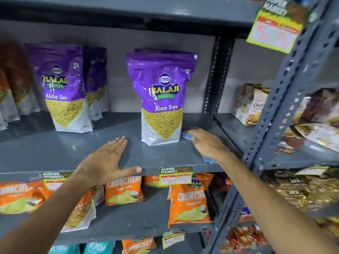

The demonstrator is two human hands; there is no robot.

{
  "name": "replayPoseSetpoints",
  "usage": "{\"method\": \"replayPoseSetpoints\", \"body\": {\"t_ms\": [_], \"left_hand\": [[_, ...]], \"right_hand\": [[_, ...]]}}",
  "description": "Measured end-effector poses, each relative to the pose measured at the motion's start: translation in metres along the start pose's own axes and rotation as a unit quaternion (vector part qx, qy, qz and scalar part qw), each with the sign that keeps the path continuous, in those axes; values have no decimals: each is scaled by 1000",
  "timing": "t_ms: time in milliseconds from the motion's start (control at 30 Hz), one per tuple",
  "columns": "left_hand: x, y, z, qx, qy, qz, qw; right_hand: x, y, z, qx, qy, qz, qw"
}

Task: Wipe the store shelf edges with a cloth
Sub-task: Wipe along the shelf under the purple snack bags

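Note:
A grey metal shelf (55, 151) runs across the middle of the view, its front edge (150, 169) at about chest height. My left hand (108, 160) lies flat and open on the shelf near that edge, thumb along the lip. My right hand (207, 143) presses a blue cloth (187, 135) onto the shelf at its right end, just right of a purple Aloo Sev bag (161, 96). Most of the cloth is hidden under the hand; a blue corner (208, 159) shows by the wrist. The right hand is motion-blurred.
Another purple bag (62, 85) stands at the left with more behind it. A price tag (175, 176) hangs on the shelf edge. Orange chip packets (189, 198) fill the shelf below. A perforated grey upright (275, 107) borders the right side, with boxed goods (251, 105) beyond.

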State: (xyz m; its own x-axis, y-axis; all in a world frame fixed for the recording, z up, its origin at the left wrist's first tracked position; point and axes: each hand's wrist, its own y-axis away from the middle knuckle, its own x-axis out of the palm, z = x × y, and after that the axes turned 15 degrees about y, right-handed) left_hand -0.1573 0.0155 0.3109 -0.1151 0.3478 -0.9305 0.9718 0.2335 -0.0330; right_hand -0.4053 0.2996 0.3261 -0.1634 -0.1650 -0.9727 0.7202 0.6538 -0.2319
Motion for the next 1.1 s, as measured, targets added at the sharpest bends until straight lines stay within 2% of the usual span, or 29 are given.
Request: {"method": "replayPoseSetpoints", "body": {"t_ms": [100, 167, 200, 267, 333, 367, 433, 500, 633, 767, 867, 933, 1000, 1100], "left_hand": [[-1, 0, 0, 2, -2, -1, 1000], [-1, 1, 0, 2, -1, 0, 1000], [-1, 1, -1, 3, 1, -1, 1000], [-1, 1, -1, 3, 5, -3, 1000], [-1, 1, -1, 4, 6, -5, 1000], [-1, 1, -1, 5, 4, -5, 1000], [-2, 1, -2, 4, 2, -4, 1000], [-2, 1, -1, 4, 0, -2, 1000], [-3, 1, -2, 4, -2, 3, 1000], [-3, 3, -3, 5, -2, 3, 1000], [-4, 3, -4, 6, 2, 3, 1000], [-3, 3, -5, 3, -1, 2, 1000], [-3, 3, -4, 0, -4, 3, 1000], [-2, 2, -3, -2, -7, -2, 1000]], "right_hand": [[-1, 28, 3, -43, -5, 1, 999], [-8, 44, 2, -63, -67, 27, 995], [-12, 50, 1, -46, -126, 36, 990], [-18, 52, -8, 23, -181, -20, 983], [-21, 42, -18, 99, -128, -81, 984], [-20, 35, -20, 136, -85, -78, 984], [-20, 23, -21, 187, 1, -27, 982], [-20, 15, -17, 199, 31, 10, 979], [-17, 21, 7, 156, 25, 19, 987], [-10, 48, 40, 44, -2, 2, 999], [-15, 76, 46, -21, -89, 6, 996], [-22, 89, 35, 25, -108, -38, 993], [-24, 93, 19, 120, -43, -78, 989], [-20, 90, 16, 176, 54, -58, 981]]}}
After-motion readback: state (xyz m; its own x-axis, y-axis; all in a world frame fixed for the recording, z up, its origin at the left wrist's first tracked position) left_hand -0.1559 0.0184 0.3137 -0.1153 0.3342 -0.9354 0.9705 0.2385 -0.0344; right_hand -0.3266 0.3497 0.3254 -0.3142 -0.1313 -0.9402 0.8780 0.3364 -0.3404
